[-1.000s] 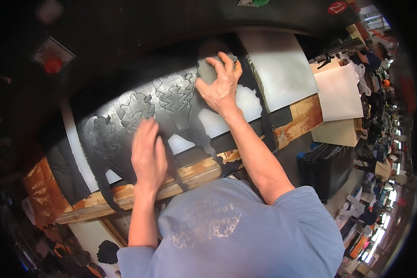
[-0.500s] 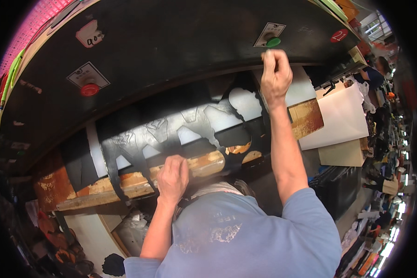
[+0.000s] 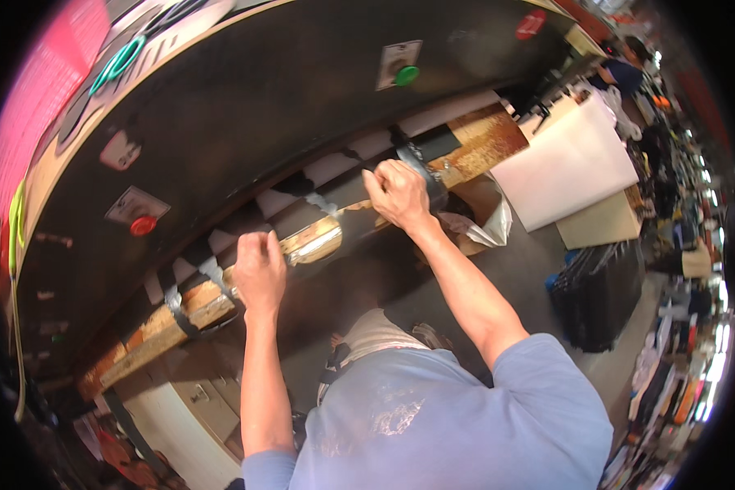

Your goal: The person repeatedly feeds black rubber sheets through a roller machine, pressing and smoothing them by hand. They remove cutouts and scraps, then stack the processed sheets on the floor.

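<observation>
A glossy black sheet (image 3: 355, 219), full of cut-out gaps like leftover leather, lies under the machine and drapes over the front edge of a worn wooden board (image 3: 474, 147). My left hand (image 3: 260, 265) is closed at that edge, on the sheet's left part. Farther right, my right hand (image 3: 400, 194) is closed in a fist on the sheet, beside a dark strip of it. The fingertips of both hands are hidden, and so is the sheet's far part, under the black machine beam (image 3: 278, 98).
The beam carries a red button (image 3: 143, 224) and a green button (image 3: 406, 75). Teal-handled scissors (image 3: 121, 64) lie on top, near a pink basket (image 3: 53, 106). A large white sheet (image 3: 567, 167) and a black bag (image 3: 600, 290) are at right. Another person (image 3: 625, 69) is farther off.
My right hand has come down from near the green button to the sheet. My left hand has shifted left and slightly up. The black sheet has slid toward me over the board's edge.
</observation>
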Available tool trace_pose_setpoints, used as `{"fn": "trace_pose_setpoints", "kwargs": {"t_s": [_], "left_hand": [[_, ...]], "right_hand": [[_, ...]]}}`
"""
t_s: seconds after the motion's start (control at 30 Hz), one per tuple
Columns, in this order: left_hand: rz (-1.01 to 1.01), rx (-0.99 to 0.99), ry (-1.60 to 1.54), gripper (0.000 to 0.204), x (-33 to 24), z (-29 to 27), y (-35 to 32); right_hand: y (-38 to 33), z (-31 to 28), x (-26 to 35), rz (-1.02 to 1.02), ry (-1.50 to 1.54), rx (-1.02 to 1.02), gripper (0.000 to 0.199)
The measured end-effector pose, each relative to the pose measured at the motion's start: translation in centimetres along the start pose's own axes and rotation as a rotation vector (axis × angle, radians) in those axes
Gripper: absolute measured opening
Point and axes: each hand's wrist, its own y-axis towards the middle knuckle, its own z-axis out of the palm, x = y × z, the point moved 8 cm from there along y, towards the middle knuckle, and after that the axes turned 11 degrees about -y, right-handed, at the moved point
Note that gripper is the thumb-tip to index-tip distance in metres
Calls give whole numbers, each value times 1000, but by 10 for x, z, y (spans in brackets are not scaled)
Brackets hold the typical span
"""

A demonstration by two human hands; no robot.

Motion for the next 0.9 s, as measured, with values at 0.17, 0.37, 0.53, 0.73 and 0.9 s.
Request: {"fn": "trace_pose_setpoints", "kwargs": {"t_s": [0.17,0.37,0.53,0.73,0.9], "left_hand": [[36,-12,-26,12,6,1,0],[54,0,-15,14,20,1,-4],[49,-4,49,18,34,3,-2],[-15,-10,117,28,55,6,-6],[-285,42,78,34,67,23,11]], "right_hand": [[8,21,-21,250,97,171,38],[9,25,-12,189,68,122,35],[6,33,-14,117,157,36,34],[-8,47,-24,186,401,42,29],[-6,66,-41,161,618,92,26]]}}
